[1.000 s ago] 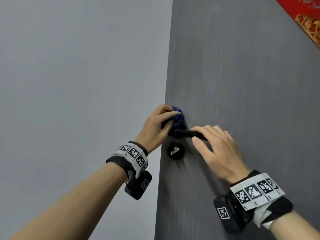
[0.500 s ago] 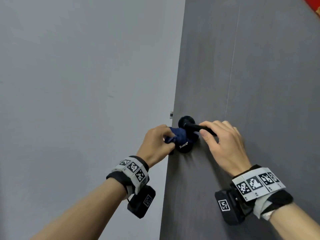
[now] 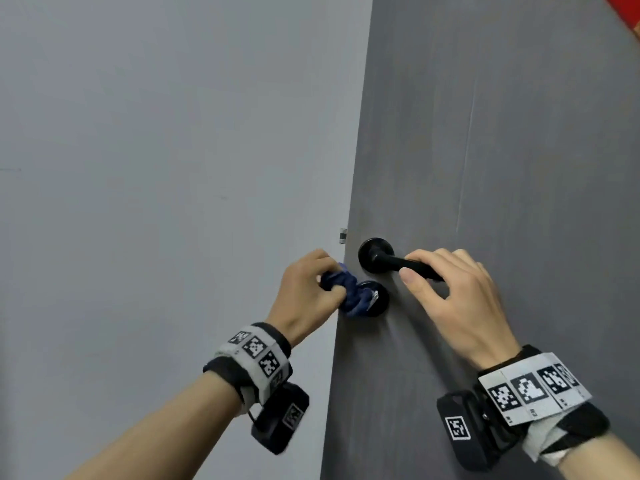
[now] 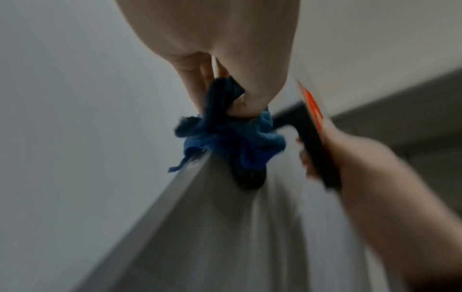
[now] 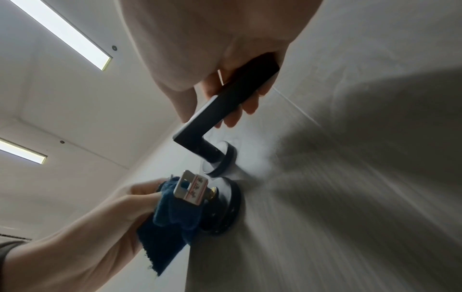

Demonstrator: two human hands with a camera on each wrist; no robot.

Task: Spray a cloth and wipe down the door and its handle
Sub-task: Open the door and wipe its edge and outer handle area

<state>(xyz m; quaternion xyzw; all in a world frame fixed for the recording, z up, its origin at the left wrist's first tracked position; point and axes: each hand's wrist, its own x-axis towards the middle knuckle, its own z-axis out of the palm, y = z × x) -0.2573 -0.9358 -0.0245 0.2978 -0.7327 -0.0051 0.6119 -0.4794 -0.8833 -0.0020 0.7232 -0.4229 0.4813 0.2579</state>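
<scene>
door handle [image 3: 398,263]: right hand [image 3: 453,299] grips lever; left hand [image 3: 304,296], clutching cloth [image 3: 349,296], now dropped below it onto lock plate [image 3: 379,303], handle wiping nearly complete.

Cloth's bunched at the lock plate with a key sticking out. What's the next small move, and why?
Probably rub the blue cloth around the round lock plate, skirting the key. The left hand already presses the cloth against the plate's near side, and the right hand steadies the door by its handle.

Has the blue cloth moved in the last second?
Yes. The blue cloth was up at the lever's round base; now the left hand presses it lower, on the lock plate beneath.
</scene>
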